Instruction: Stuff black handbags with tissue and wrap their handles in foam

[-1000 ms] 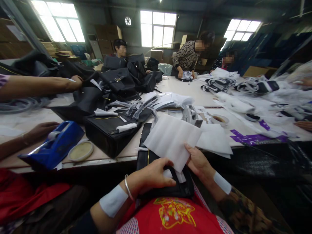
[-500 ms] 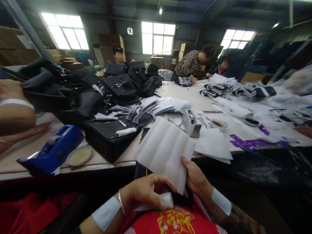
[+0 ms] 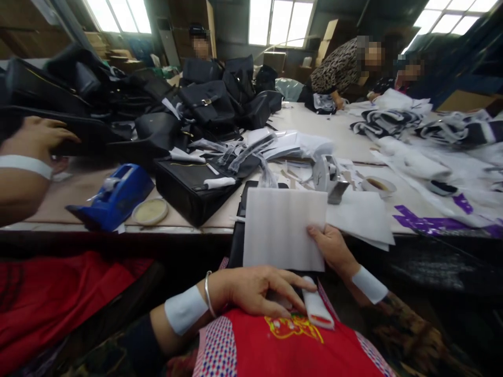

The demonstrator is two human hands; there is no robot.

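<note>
My right hand [image 3: 333, 247] grips the right edge of a white foam sheet [image 3: 283, 228], holding it flat over a black bag [image 3: 238, 235] that hangs off the table edge onto my lap. My left hand [image 3: 257, 288] lies with fingers stretched out on a small white foam-wrapped piece [image 3: 317, 309] resting on my red apron [image 3: 283, 348]. Both wrists carry white bands; the left also has a silver bangle.
A blue tape dispenser [image 3: 115, 196] and a round lid [image 3: 150, 211] sit at the table's [image 3: 78, 193] left front. Black bags [image 3: 188, 183] pile behind them. A grey tape dispenser [image 3: 328, 177], white sheets [image 3: 361, 217] and purple tape [image 3: 428, 224] lie right. A neighbour's hand [image 3: 37, 137] holds a bag at left; several people work opposite.
The foam sheet has turned from tilted to square and come lower over the black bag. My left hand has flattened onto the small white piece. The view has dipped downward.
</note>
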